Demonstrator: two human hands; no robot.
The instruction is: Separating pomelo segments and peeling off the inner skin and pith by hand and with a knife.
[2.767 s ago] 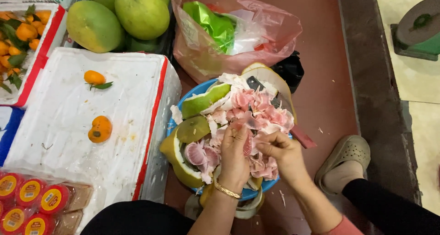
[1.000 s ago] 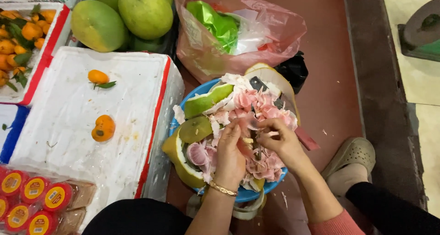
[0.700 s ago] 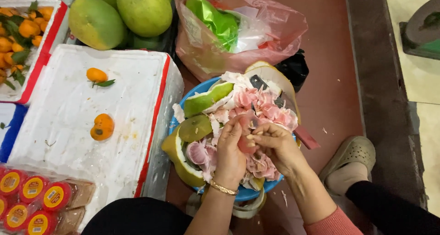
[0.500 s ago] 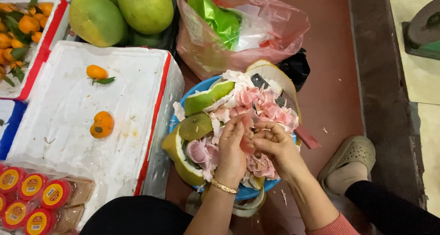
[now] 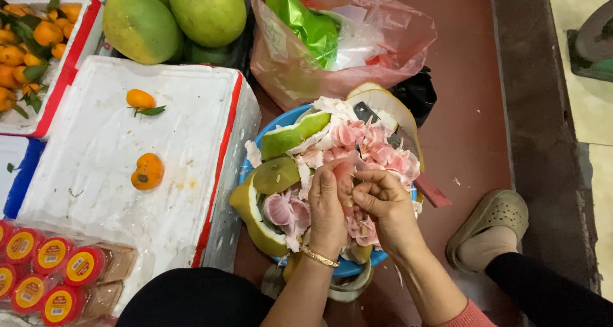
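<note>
Both my hands work over a blue bowl [image 5: 284, 119] heaped with pink pomelo membranes and green rind pieces [image 5: 290, 135]. My left hand [image 5: 327, 207], with a gold bracelet on the wrist, and my right hand [image 5: 383, 202] together grip one pink pomelo segment [image 5: 345, 174], fingers pinching its skin. A knife [image 5: 408, 164] with a dark blade and red handle lies across the right side of the heap.
A white foam box lid [image 5: 115, 155] at the left carries two small oranges [image 5: 147, 170]. Whole green pomelos [image 5: 207, 11] lie behind it. A pink plastic bag [image 5: 345, 40] sits at the back. Packaged red-lidded goods [image 5: 51, 276] are at lower left. My sandalled foot [image 5: 488, 231] rests at the right.
My hands rose from deep in the peel heap and came together, now pinching a pink segment between them. The camera shifted slightly.
</note>
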